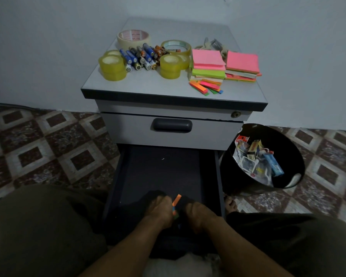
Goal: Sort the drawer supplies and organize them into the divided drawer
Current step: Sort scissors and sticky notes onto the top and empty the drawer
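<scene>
The lower drawer (128, 176) of a grey cabinet stands pulled open, its dark floor almost bare. At its front, my left hand (159, 208) pinches a small bundle of coloured sticky flags (176, 200), an orange one sticking up. My right hand (198, 214) lies close beside it with curled fingers on something dark; what it holds is too dim to tell. On the cabinet top (148, 84) lie yellow tape rolls (113, 67), a pile of batteries (143, 56), stacks of sticky notes (208, 64) and more loose flags (206, 86).
The upper drawer (172, 126) is shut. A black bin (292, 152) with empty packaging stands on the tiled floor right of the drawer. My knees flank the drawer on both sides. A masking tape roll (133, 38) and metal clips (216, 45) sit at the back.
</scene>
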The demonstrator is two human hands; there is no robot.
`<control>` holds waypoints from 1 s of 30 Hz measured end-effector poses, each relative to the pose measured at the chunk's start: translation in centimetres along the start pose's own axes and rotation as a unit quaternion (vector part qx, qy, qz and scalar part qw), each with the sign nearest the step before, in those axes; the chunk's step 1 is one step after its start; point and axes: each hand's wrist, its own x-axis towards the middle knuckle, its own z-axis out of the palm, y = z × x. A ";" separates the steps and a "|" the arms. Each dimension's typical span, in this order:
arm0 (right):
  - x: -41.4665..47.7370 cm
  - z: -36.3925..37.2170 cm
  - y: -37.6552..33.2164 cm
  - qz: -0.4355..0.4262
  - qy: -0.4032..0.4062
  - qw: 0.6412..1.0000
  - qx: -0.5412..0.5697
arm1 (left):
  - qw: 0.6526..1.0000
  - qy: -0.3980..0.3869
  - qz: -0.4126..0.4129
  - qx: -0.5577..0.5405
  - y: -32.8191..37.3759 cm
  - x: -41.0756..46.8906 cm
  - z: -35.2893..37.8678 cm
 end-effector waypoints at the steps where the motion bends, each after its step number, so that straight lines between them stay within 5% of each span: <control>1: -0.4 0.4 -0.1 0.024 0.007 1.000 0.005 | 1.000 0.001 -0.004 -0.010 -0.1 -0.1 0.0; 5: 0.1 1.4 0.9 -0.006 0.119 0.991 0.060 | 0.999 -0.002 -0.009 -0.031 -0.2 -0.3 -0.2; 9: 0.0 1.7 0.8 -0.029 0.006 0.998 0.051 | 0.999 0.000 -0.016 -0.046 -0.1 -0.6 -0.4; 12: 0.6 2.3 1.2 -0.033 0.034 0.999 -0.006 | 0.999 0.005 -0.032 -0.043 0.0 -0.6 -0.4; 19: 0.9 2.6 1.3 -0.010 -0.010 0.999 0.048 | 0.997 0.005 -0.046 -0.061 -0.4 -0.1 -0.2; 30: 0.2 1.5 1.1 0.027 0.041 0.996 0.076 | 0.994 0.015 -0.047 -0.095 -0.4 -0.4 -1.1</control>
